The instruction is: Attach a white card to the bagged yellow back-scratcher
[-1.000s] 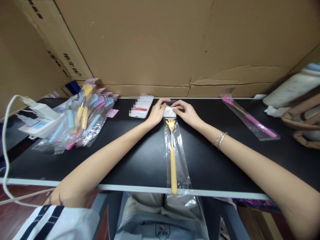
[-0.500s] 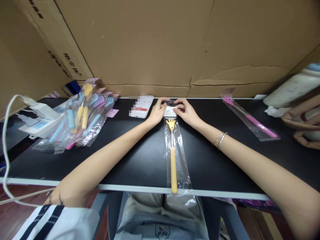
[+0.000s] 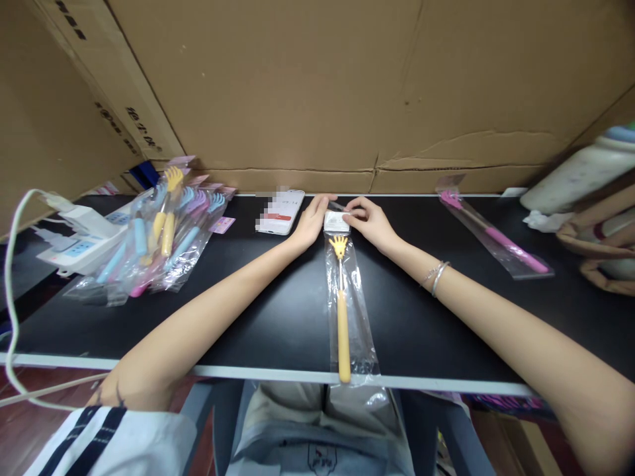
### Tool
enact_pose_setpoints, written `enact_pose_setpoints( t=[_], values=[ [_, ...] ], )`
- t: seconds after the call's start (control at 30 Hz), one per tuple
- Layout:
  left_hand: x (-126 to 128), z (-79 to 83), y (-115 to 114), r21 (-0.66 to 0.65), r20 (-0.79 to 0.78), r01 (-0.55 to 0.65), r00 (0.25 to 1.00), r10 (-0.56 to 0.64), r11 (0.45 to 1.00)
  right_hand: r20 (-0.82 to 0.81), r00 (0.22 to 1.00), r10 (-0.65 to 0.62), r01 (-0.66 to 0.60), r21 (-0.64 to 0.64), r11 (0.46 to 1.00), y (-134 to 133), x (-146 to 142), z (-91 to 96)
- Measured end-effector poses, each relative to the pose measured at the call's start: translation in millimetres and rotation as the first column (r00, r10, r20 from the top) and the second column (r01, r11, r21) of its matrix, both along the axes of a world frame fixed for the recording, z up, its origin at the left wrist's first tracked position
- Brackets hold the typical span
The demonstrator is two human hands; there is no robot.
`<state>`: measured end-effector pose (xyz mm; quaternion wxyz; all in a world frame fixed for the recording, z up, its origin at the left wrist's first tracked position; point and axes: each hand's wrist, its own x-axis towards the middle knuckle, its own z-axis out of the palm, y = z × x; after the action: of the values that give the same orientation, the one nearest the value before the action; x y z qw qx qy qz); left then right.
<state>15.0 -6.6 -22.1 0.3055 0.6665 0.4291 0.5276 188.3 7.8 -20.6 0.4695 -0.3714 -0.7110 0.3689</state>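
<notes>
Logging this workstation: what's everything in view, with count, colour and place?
Yellow scratcher: one bagged, yellow, centre
Label: one, white, centre
Pink scratcher: one bagged, pink, right
Scratcher pile: several, mixed colours, left
Phone: one, whitish, left of label
Power strip: one, white, left
Charger: one, white, left
Cables: count unclear, white, far left
Table: one, black, centre
Cardboard: several panels, brown, behind
Bottle: one, whitish, far right
Crumpled wad: one, white, right
Tan bundle: count unclear, tan, far right
Chair: one, grey, bottom
Clothes: count unclear, white and beige, bottom
Bracelets: count unclear, silver, right wrist
Left hand: one, bare, left of label
Right hand: one, bare, label's right edge
</notes>
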Motion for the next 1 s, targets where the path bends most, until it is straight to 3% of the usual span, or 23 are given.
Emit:
enact_pose_setpoints(
  t=[0.17,0.3,0.6,1.0],
  values=[
    [1.4,-1.1,1.3,-0.106,0.08,0.057,0.996,-0.049,0.993,0.017,1.0,-0.008,0.008,0.033,0.999,-1.4,-0.6,1.3],
    [1.2,-0.2,2.4,-0.049,0.039,0.016,0.999,-0.014,0.999,0.021,1.0,-0.014,0.014,0.039,0.999,-0.1,-0.3,0.4],
    [0.7,-3.9,3.5,-0.073,0.061,0.076,0.996,-0.071,0.994,0.022,0.995,-0.095,0.095,-0.006,0.995,-0.9,-0.6,2.3],
    [1.3,-7.4,5.1,-0.062,0.078,0.093,0.993,-0.088,0.994,0.068,0.995,-0.076,0.077,-0.009,0.997,2.8,2.7,-5.2]
  ],
)
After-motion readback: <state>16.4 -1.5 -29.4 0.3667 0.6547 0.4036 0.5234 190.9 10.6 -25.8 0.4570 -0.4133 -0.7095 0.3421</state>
